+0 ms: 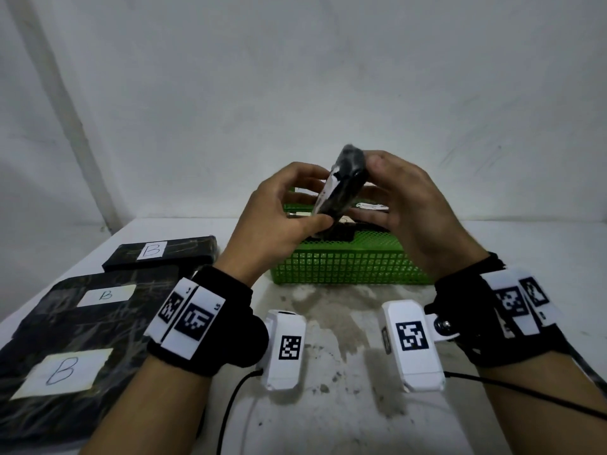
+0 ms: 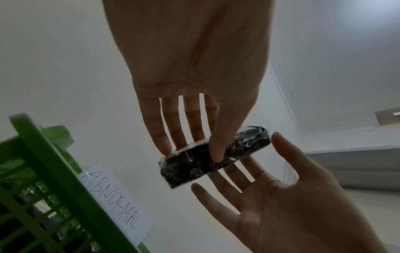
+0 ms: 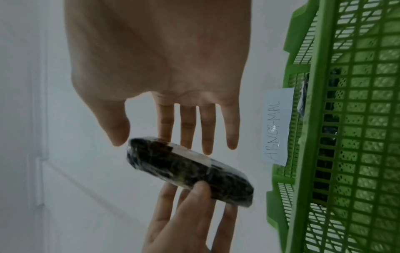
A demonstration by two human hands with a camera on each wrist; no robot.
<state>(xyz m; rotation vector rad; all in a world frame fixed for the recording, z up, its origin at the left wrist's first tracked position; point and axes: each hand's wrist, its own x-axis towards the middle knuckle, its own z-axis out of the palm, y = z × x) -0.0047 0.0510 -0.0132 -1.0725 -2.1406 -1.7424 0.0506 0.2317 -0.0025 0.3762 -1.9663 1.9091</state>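
Observation:
A small black packet (image 1: 341, 188) wrapped in clear film, with a white strip on one face, is held tilted on end above the green mesh basket (image 1: 345, 264). My left hand (image 1: 312, 200) pinches its lower part, thumb in front and fingers behind. In the left wrist view the thumb of my left hand (image 2: 190, 152) presses on the packet (image 2: 212, 157). My right hand (image 1: 371, 192) touches the other side with nearly straight fingers. In the right wrist view the fingertips of my right hand (image 3: 162, 145) meet the packet (image 3: 186, 171), and my left hand (image 3: 194, 193) grips it from below.
The basket (image 2: 43, 154) bears a paper label reading ABNORMAL (image 2: 114, 202) and holds dark packets (image 1: 338, 234). Three larger black wrapped packages marked B (image 1: 161, 254) (image 1: 105, 300) (image 1: 62, 372) lie at the table's left. Cables trail over the stained white table (image 1: 328, 405).

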